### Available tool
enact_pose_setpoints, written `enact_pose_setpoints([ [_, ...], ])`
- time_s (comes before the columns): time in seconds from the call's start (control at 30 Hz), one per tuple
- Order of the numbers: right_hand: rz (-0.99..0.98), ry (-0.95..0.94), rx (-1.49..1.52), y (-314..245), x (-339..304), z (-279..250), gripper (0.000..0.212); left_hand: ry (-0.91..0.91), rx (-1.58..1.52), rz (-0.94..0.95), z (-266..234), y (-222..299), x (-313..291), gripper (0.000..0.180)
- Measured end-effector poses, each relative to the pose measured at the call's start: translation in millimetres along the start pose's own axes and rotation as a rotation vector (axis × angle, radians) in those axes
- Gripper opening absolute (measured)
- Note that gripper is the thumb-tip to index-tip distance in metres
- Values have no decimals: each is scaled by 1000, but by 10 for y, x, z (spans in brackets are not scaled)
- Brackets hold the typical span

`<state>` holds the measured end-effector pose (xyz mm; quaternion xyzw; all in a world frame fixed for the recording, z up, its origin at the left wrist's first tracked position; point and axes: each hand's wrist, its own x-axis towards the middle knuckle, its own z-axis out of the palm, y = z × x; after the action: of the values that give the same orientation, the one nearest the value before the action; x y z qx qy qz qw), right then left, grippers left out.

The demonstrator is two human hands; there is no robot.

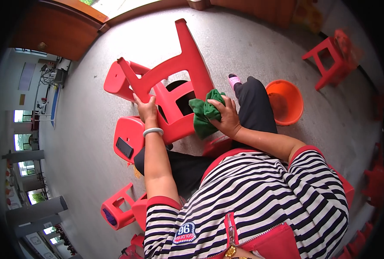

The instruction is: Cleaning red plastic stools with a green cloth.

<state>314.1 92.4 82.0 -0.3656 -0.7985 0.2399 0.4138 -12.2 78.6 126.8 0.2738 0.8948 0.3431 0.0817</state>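
Head view: both bare hands are at a red stool (174, 127), which is tipped over in front of the person's body, between the two knees, its legs pointing away. The left forearm runs nearly straight up from its striped, red-edged sleeve, the wrist ringed by a pale bangle (153, 132); the left hand (146, 108) is clamped on the stool's left side near the base of a leg, fingers stretched forward and thumb spread toward the inner side. The right elbow is bent out to the side, so that forearm slants inward and forward. Its hand (227, 116) is closed on a bunched green cloth (205, 125), knuckles up, at the stool's right side; whether the cloth presses on the plastic I cannot tell.

As for writing, a shield-shaped badge (184, 233) in blue, white and red sits on the left chest of the striped shirt (261, 190), bearing numerals and a line of lettering, inverted from this angle. A phone (124, 147) with a dark face lies on another red stool's seat (133, 127) beside the left forearm, with nothing legible on it. A pale panel (27, 76) on the far wall is too small to read. Beyond the right knee stands an orange bucket (296, 103)
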Motion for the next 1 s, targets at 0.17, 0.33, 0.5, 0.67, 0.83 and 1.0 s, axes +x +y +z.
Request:
enact_pose_setpoints([
  [0.17,-26,-37,-9,-35,482,151,60,41,5,66,-99,-169,110,102],
  [0.33,9,72,-67,97,1457,407,54,2,-34,46,-72,-77,65,101],
  [0.5,171,47,-133,167,2663,801,56,55,-54,75,-116,-255,160,103],
  [0.67,300,54,-347,628,3727,987,59,16,76,24,30,0,93,103],
  [0.83,121,121,-388,811,3707,1139,44,39,95,-108,126,190,6,102],
  [1.0,-138,57,-276,561,2901,989,39,145,144,-131,51,29,21,100],
])
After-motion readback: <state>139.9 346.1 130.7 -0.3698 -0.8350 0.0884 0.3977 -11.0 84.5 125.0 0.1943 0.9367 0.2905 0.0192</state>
